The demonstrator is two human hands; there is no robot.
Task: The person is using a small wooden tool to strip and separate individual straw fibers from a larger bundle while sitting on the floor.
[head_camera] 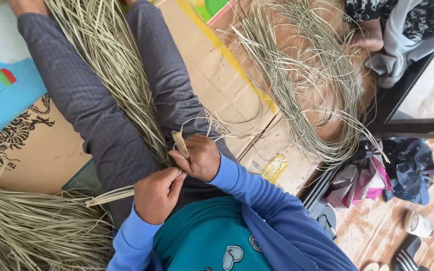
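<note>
— What is seen on the floor?
— Flattened cardboard (227,75) is spread out, and a tangled heap of dried grass strands (312,85) is piled on it.
— And at the edge?
— 1 cup (418,223) and crumpled cloth (367,173) are seen.

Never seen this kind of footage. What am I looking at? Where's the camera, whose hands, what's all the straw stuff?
One picture, from a camera worn on a person's head, looking down along their own body, so the view comes out rotated. No machine here: just two bare hands in blue sleeves. The person sits on flattened cardboard with legs in grey trousers stretched out.

The left hand and right hand meet over the lap. The right pinches a short flat tan piece; whether it is a tool I cannot tell. The left grips a dried grass strip that runs off sideways.

A long bundle of strips lies between the legs, another pile sits beside the left hand, and a loose tangle lies farther off, by another person's patterned clothing.
</note>
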